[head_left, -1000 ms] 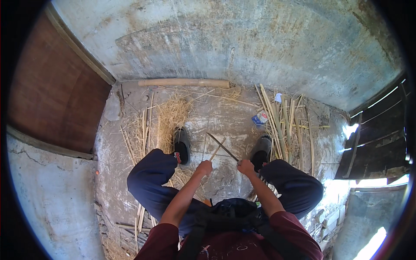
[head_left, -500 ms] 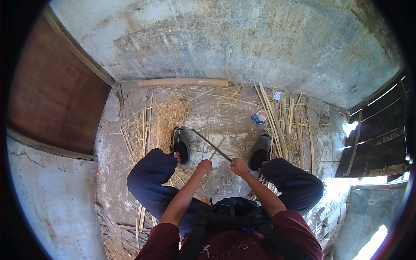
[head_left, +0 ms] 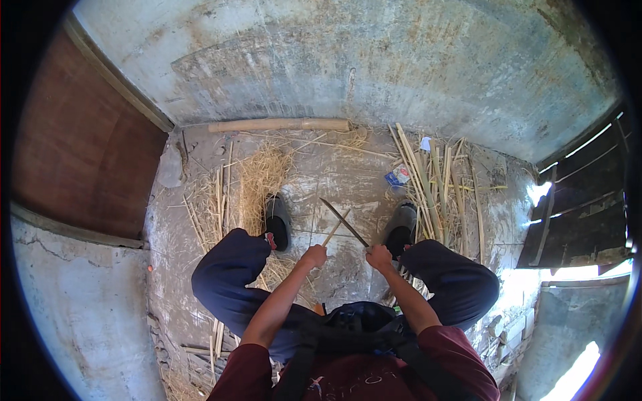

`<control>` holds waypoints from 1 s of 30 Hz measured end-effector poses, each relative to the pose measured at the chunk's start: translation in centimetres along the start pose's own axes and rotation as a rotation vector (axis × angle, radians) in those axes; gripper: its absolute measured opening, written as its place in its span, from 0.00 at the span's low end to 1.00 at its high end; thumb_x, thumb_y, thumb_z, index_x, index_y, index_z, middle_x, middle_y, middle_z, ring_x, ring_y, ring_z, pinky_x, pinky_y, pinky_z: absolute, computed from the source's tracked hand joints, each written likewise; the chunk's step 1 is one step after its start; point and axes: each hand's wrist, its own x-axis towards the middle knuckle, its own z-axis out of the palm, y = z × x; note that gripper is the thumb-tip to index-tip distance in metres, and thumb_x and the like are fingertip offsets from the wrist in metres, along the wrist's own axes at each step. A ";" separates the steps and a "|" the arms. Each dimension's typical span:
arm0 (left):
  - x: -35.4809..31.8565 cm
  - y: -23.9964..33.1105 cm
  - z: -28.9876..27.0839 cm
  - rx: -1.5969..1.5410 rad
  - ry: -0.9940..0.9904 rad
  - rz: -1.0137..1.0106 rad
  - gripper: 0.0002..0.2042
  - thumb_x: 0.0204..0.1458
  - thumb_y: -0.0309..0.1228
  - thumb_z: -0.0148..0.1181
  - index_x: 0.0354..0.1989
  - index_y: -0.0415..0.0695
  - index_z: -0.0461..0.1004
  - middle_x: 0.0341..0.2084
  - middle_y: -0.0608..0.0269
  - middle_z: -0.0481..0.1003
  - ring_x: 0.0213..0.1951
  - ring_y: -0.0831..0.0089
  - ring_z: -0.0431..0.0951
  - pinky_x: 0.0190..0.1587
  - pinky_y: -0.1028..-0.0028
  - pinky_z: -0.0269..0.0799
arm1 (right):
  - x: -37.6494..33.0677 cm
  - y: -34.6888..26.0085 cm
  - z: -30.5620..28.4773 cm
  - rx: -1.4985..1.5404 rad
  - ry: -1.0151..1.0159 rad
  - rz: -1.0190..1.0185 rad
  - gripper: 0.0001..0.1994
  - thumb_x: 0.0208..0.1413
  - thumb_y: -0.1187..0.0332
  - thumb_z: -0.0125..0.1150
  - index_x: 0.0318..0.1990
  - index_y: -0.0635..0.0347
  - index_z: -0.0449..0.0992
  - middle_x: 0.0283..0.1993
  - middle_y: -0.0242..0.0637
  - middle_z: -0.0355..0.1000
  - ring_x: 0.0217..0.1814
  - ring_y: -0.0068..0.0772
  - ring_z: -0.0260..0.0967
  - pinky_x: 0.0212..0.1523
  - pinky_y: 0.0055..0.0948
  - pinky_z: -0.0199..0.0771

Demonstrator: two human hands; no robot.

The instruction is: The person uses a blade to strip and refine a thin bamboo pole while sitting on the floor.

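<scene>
Between my knees, my left hand (head_left: 314, 256) is closed round the near end of a short, pale bamboo strip (head_left: 336, 227) that slants up to the right. My right hand (head_left: 378, 256) grips the handle end of a long, dark knife (head_left: 342, 220), its blade slanting up to the left. Blade and strip cross near the strip's far end; whether they touch I cannot tell. My fingers hide the knife's handle.
Curly bamboo shavings (head_left: 262, 175) heap by my left shoe (head_left: 277, 224). Split bamboo strips (head_left: 438, 194) lie beyond my right shoe (head_left: 401, 226), near a blue-and-white packet (head_left: 397, 176). A bamboo pole (head_left: 281, 125) lies along the wall (head_left: 374, 60).
The knife has shifted to the right along with my right hand, its tip moving away from my left shoe. My left hand stays almost where it was, with the bamboo strip.
</scene>
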 end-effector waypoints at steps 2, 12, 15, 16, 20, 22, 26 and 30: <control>-1.3 0.6 -0.6 -0.038 0.014 -0.031 0.21 0.62 0.40 0.39 0.41 0.35 0.76 0.37 0.36 0.76 0.41 0.42 0.77 0.47 0.53 0.72 | -0.2 0.3 -0.6 0.149 -0.123 0.056 0.14 0.44 0.60 0.57 0.35 0.58 0.80 0.35 0.53 0.76 0.42 0.54 0.75 0.45 0.46 0.76; -3.5 1.6 -3.8 -0.154 0.187 -0.102 0.22 0.61 0.41 0.43 0.34 0.30 0.75 0.31 0.34 0.75 0.38 0.39 0.76 0.44 0.51 0.71 | -0.9 -1.6 -3.0 0.046 0.132 -0.135 0.14 0.45 0.60 0.56 0.34 0.60 0.78 0.29 0.55 0.74 0.37 0.57 0.75 0.40 0.50 0.75; -5.7 4.4 -5.4 -0.171 0.250 -0.096 0.21 0.61 0.40 0.44 0.32 0.30 0.74 0.29 0.32 0.75 0.37 0.38 0.76 0.42 0.50 0.71 | -1.4 -3.4 -4.9 0.059 0.186 -0.187 0.12 0.45 0.61 0.56 0.33 0.58 0.77 0.28 0.55 0.74 0.35 0.60 0.74 0.40 0.52 0.74; -6.5 5.2 -6.0 -0.161 0.271 -0.082 0.21 0.61 0.39 0.44 0.31 0.30 0.74 0.28 0.31 0.75 0.37 0.38 0.76 0.41 0.49 0.71 | -1.5 -4.0 -5.8 0.067 0.204 -0.209 0.12 0.45 0.61 0.56 0.33 0.57 0.77 0.28 0.56 0.74 0.34 0.61 0.73 0.41 0.53 0.74; -9.9 7.6 -7.7 -0.113 0.329 -0.124 0.20 0.62 0.40 0.43 0.37 0.34 0.75 0.32 0.36 0.76 0.37 0.41 0.78 0.42 0.50 0.73 | -2.0 -6.2 -9.9 -0.049 0.248 -0.360 0.11 0.44 0.62 0.56 0.34 0.54 0.78 0.28 0.53 0.74 0.34 0.59 0.74 0.39 0.52 0.75; -11.5 8.1 -7.8 -0.096 0.372 -0.108 0.20 0.62 0.40 0.43 0.38 0.33 0.73 0.29 0.35 0.76 0.36 0.40 0.78 0.41 0.49 0.73 | -1.7 -6.2 -12.3 -0.156 0.240 -0.392 0.11 0.45 0.64 0.56 0.36 0.55 0.78 0.29 0.51 0.75 0.33 0.56 0.75 0.38 0.51 0.75; -13.5 9.9 -6.7 -0.088 0.426 -0.070 0.19 0.63 0.40 0.42 0.40 0.33 0.69 0.26 0.36 0.75 0.33 0.39 0.77 0.38 0.48 0.72 | 0.9 -4.4 -13.5 -0.006 0.407 -0.170 0.13 0.43 0.63 0.58 0.37 0.55 0.78 0.31 0.52 0.76 0.35 0.55 0.75 0.40 0.49 0.75; -14.8 10.1 -7.4 -0.114 0.420 -0.077 0.18 0.63 0.39 0.41 0.39 0.33 0.68 0.27 0.35 0.75 0.33 0.38 0.77 0.37 0.47 0.72 | 1.5 -4.7 -13.1 0.177 0.322 -0.273 0.13 0.42 0.63 0.59 0.35 0.59 0.78 0.32 0.52 0.76 0.36 0.55 0.75 0.40 0.47 0.74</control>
